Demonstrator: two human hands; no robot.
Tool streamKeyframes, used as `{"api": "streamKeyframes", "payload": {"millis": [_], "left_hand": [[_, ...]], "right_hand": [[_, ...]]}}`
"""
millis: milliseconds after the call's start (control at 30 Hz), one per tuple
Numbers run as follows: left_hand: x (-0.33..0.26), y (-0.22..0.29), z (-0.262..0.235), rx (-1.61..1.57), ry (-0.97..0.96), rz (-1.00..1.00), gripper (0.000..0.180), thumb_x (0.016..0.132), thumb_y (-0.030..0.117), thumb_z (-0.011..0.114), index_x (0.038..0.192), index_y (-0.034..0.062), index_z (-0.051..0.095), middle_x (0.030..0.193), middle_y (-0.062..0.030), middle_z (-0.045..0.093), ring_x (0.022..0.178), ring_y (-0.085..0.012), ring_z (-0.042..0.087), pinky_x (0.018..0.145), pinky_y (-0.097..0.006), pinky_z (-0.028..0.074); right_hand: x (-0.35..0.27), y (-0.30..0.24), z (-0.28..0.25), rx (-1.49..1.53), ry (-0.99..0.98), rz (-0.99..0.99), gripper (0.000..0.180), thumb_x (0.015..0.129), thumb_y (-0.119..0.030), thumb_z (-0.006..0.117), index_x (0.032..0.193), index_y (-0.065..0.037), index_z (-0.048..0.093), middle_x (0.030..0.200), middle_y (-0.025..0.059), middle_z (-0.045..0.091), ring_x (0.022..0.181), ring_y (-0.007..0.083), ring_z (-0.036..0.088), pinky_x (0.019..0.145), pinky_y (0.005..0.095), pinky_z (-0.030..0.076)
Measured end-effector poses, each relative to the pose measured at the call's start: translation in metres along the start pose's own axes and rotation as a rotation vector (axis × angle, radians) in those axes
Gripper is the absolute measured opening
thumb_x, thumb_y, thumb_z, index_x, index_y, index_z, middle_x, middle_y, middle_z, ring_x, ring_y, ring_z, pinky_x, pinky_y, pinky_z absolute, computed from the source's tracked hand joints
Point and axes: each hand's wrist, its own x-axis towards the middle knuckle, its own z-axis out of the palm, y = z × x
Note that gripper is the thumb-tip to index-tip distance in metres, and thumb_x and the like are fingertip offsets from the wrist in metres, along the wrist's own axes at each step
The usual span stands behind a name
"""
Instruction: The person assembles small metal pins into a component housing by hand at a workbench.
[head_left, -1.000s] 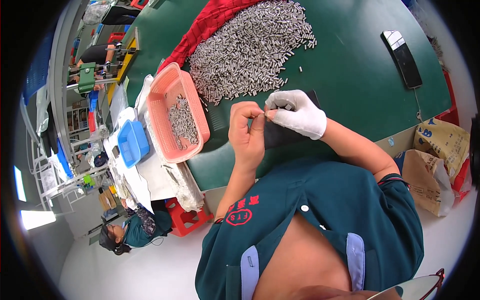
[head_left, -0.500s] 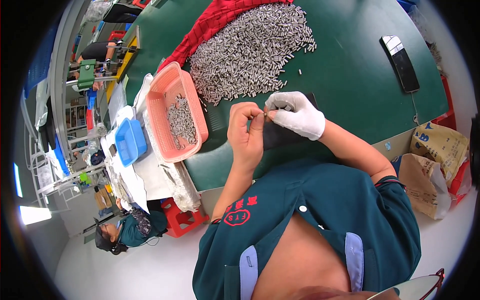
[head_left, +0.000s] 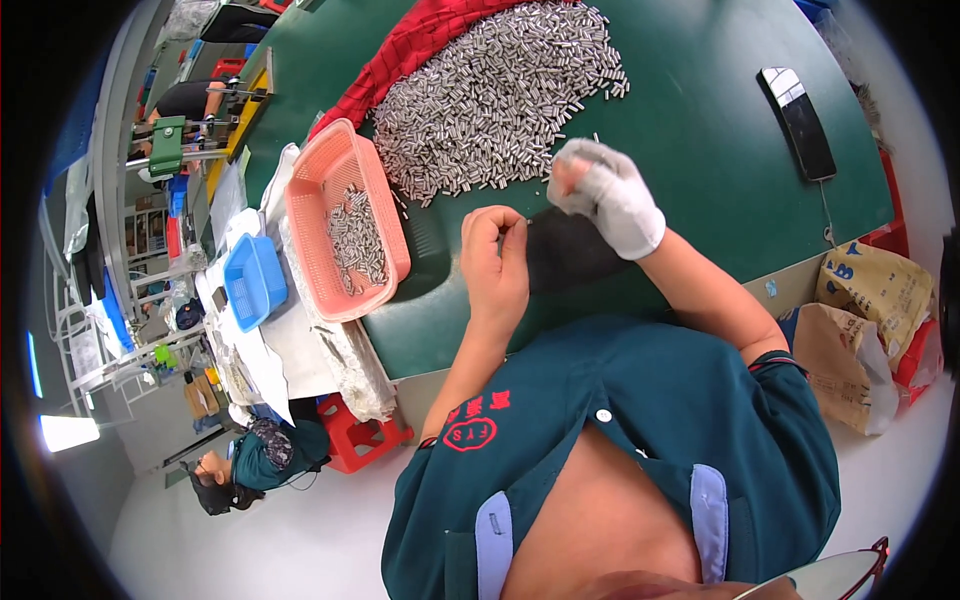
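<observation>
My left hand is bare and closed in a pinch, thumb against forefinger. A tiny piece shows at its fingertips, too small to name. To its right, my right hand wears a white glove with some fingertips bare. It is held apart from the left, its fingers curled and smeared by motion, so what they hold is unclear. Beyond both hands lies a heap of short silver metal cylinders on the green table. A dark flat pad sits under and between the hands.
A pink basket with more cylinders stands left of my hands. Past it are a blue tray and white sheets. Red cloth borders the heap. A phone lies at right, near paper sacks. Another person sits at lower left.
My right hand has drawn away from my left, moving up and right toward the heap's near edge. My left hand stays nearly in place, still pinched.
</observation>
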Motion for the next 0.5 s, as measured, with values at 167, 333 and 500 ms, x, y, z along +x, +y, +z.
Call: {"api": "streamKeyframes", "payload": {"millis": [167, 333, 500], "left_hand": [[-0.009, -0.027, 0.016, 0.538, -0.001, 0.040, 0.008, 0.082, 0.004, 0.063, 0.085, 0.0041, 0.055, 0.084, -0.0095, 0.055, 0.081, -0.0293, 0.049, 0.075, -0.039, 0.040], [-0.012, -0.038, 0.023, 0.626, -0.006, 0.088, 0.008, 0.082, 0.005, 0.063, 0.085, 0.0058, 0.055, 0.082, -0.0088, 0.054, 0.079, -0.0298, 0.049, 0.074, -0.040, 0.039], [-0.013, -0.037, 0.023, 0.631, -0.011, 0.096, 0.008, 0.081, 0.003, 0.062, 0.084, 0.0056, 0.054, 0.081, -0.0091, 0.054, 0.079, -0.0301, 0.049, 0.073, -0.040, 0.038]], "right_hand": [[0.011, 0.006, -0.006, 0.288, -0.027, -0.092, 0.039, 0.100, -0.035, 0.040, 0.075, -0.007, 0.048, 0.061, -0.0012, 0.036, 0.055, 0.0111, 0.030, 0.057, 0.0263, 0.028], [0.015, 0.012, -0.009, 0.332, 0.005, -0.102, 0.038, 0.101, -0.033, 0.038, 0.075, -0.007, 0.047, 0.061, -0.0014, 0.035, 0.055, 0.0116, 0.028, 0.055, 0.0268, 0.025], [0.017, 0.017, -0.005, 0.332, 0.050, -0.093, 0.037, 0.100, -0.032, 0.040, 0.075, -0.007, 0.047, 0.062, -0.0009, 0.038, 0.054, 0.0112, 0.028, 0.054, 0.0266, 0.026]]}}
